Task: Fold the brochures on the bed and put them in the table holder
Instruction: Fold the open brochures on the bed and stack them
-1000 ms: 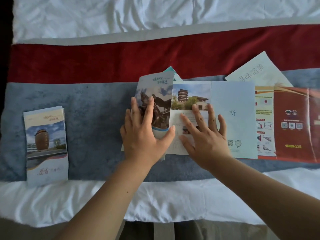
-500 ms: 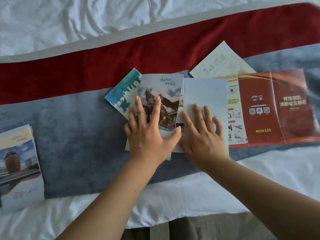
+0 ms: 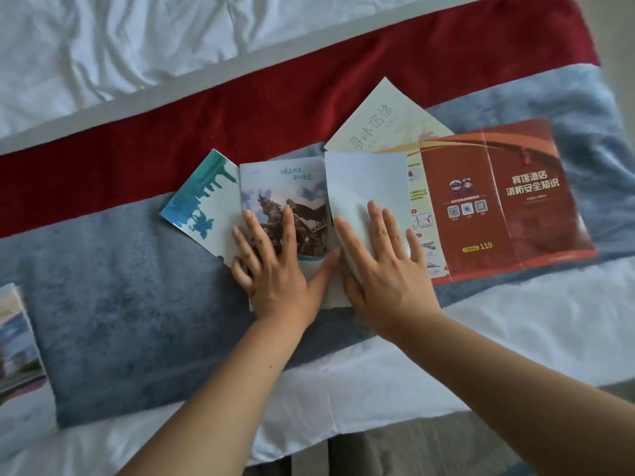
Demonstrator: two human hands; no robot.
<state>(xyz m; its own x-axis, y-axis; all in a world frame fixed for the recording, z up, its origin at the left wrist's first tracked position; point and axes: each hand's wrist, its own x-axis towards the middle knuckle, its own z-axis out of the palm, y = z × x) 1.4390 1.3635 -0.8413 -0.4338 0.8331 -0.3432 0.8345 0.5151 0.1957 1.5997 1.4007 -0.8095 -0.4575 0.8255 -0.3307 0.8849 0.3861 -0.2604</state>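
- Brochure with a horse-statue cover (image 3: 285,201) lies on the grey-blue runner (image 3: 120,286) that crosses the bed, about midway along the bed's near edge and a little back from it.
- Its pale blue panel (image 3: 367,180) is lifted off the runner and bowed over toward the cover, not yet flat.
- The left hand (image 3: 275,269) lies flat on the cover, its fingers (image 3: 256,231) straight and spread and the thumb stretched toward the fold. It presses down and grips nothing.
- The right hand (image 3: 388,269) rests on the pale blue panel, fingers (image 3: 378,225) straight and slightly apart on its upper face. The thumb sits at the panel's near edge; whether it is tucked beneath cannot be told.
- A teal-and-white brochure (image 3: 202,201) lies tilted, partly under the cover's left side.
- A cream brochure (image 3: 378,121) lies tilted behind the panel, its far corner on the red band (image 3: 171,132).
- A red safety brochure (image 3: 508,201) lies unfolded toward the bed's right edge, its left part under the panel.
- A folded brochure (image 3: 17,338) lies near the bed's near-left corner, well apart from the rest.
- A white sheet (image 3: 103,46) covers the bed beyond the red band.
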